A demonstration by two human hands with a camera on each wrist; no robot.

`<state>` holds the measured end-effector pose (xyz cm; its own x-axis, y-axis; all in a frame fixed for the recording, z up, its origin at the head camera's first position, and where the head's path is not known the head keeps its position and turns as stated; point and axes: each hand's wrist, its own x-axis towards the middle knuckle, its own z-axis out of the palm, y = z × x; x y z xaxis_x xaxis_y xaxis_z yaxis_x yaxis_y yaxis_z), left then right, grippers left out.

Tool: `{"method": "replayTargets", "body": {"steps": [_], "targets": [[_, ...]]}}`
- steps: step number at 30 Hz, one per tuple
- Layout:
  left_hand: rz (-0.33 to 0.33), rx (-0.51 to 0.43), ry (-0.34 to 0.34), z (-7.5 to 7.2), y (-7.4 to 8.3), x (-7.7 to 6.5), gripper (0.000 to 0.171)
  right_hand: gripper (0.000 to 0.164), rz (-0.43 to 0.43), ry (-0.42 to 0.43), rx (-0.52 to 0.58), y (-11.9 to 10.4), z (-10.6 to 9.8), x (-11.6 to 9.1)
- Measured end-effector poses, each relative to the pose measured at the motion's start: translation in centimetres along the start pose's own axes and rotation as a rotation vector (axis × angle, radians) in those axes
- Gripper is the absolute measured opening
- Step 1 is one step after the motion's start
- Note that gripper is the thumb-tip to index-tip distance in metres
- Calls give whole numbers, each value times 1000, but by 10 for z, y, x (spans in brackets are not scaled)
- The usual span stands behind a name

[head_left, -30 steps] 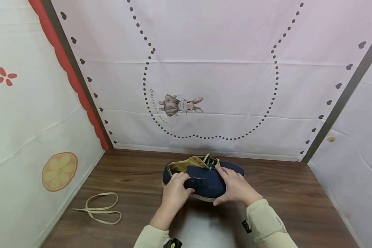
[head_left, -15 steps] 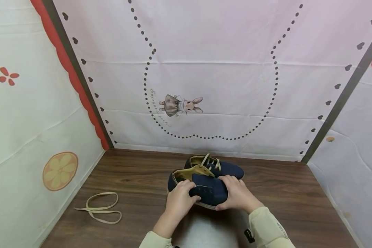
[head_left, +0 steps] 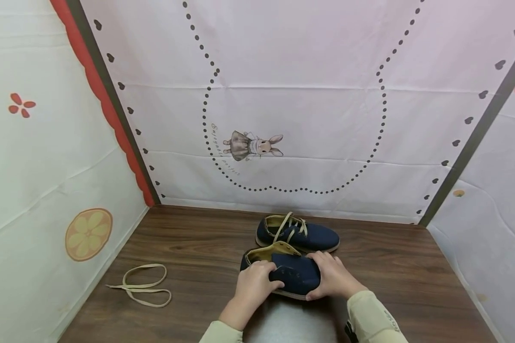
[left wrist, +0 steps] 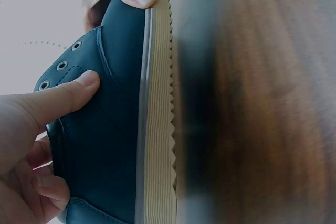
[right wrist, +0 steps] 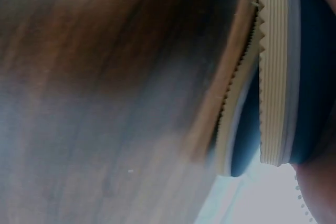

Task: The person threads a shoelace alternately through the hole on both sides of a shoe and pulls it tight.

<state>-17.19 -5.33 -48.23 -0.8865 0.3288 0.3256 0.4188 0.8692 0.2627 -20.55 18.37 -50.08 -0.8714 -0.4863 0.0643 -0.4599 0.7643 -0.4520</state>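
Note:
Both hands hold a navy canvas shoe (head_left: pixel 298 274) with a tan lining and empty eyelets. My left hand (head_left: pixel 255 286) grips its near side by the opening, the thumb (left wrist: pixel 79 90) pressing below the eyelets. My right hand (head_left: pixel 335 278) grips the toe end, thumb low near the sole. In the left wrist view the ridged tan sole (left wrist: pixel 160 108) runs along the shoe's edge. Just behind stands a matching navy shoe (head_left: pixel 322 237) with a cream lace through its eyelets. Its sole shows beside the held one in the right wrist view.
A loose cream shoelace (head_left: pixel 143 288) lies looped on the wood-grain table (head_left: pixel 189 238) at the left. Printed cloth walls (head_left: pixel 317 119) stand at the back and both sides, the back one close behind the laced shoe.
Both hands have drawn the unlaced shoe towards me and a little to the right, away from the laced shoe, which now shows almost whole. The loose shoelace stays in place.

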Motion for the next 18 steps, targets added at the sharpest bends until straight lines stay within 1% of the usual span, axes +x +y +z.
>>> {"method": "replayTargets", "body": {"steps": [4, 8, 18], "targets": [[-17, -3, -24, 10, 1, -1, 34, 91, 5, -9, 9, 7, 7, -2], [-33, -15, -64, 16, 3, -1, 33, 92, 22, -23, 28, 11, 10, -4], [-53, -2, -130, 19, 13, 1, 32, 92, 56, -49, 76, 19, 12, -6]]}}
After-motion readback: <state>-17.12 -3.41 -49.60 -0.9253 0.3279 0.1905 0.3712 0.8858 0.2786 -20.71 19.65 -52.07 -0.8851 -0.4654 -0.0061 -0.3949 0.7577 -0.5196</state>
